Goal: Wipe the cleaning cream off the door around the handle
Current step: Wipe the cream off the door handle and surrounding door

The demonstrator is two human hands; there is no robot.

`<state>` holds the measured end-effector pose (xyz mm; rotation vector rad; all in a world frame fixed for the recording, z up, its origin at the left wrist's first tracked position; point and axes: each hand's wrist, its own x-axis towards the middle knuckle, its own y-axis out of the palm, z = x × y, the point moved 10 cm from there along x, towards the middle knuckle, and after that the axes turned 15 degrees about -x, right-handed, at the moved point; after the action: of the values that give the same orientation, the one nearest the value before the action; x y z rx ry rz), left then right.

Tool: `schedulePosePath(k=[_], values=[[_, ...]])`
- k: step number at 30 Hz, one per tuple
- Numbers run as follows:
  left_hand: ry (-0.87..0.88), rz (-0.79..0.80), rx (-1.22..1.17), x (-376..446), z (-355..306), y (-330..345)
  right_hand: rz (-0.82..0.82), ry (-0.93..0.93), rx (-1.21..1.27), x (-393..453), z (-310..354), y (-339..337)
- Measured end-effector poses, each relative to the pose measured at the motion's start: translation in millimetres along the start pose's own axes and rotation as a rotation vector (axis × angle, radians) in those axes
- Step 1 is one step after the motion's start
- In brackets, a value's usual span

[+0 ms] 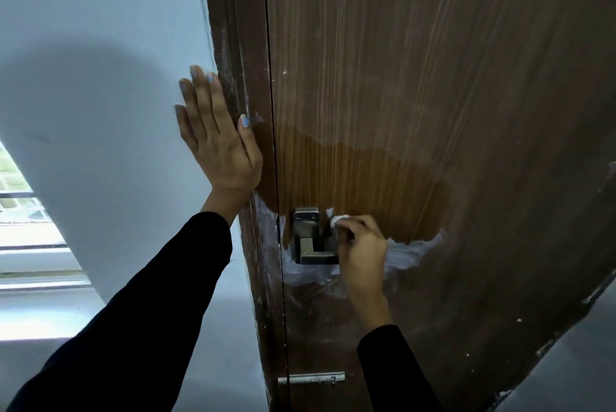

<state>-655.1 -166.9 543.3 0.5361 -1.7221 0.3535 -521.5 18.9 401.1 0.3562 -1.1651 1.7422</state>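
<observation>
Beside handle (pixel 311 238), cloth (pixel 337 221) between fingers (pixel 358 228)

Door (pixel 400 78): wood-grain, glossy where wiped, chalky smears elsewhere. Handle (pixel 311 238): brushed metal. Wall (pixel 83 11), upper left: smooth, matt.

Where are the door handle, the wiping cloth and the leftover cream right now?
door handle (pixel 311 246): head view, on the metal lever below its plate.
wiping cloth (pixel 337 220): head view, on the white tip showing above the right hand's fingers.
leftover cream (pixel 415 250): head view, on the white smear right of the hand.
</observation>
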Motion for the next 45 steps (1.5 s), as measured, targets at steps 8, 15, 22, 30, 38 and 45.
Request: schedulePosePath(k=[8, 15, 22, 30, 38, 45], values=[[-0.013, -0.001, -0.076, 0, 0, -2, -0.013, -0.104, 0.041, -6, 18, 5], [0.065, 0.084, -0.12, -10, 7, 2, -0.147, -0.022, 0.029, -4, 15, -7], [0.092, 0.105, -0.152, -19, 12, 2, -0.21, 0.042, 0.098, -4, 22, -14], [0.117, 0.121, -0.147, -18, 13, -5, -0.015, -0.258, -0.063, -17, 97, 26], [0.168, 0.177, -0.13, -17, 14, -9, -0.003, -0.408, -0.083, -26, 133, 52], [0.181, 0.229, -0.127, -20, 13, -6, -0.087, -0.35, -0.116, -30, 130, 47]])
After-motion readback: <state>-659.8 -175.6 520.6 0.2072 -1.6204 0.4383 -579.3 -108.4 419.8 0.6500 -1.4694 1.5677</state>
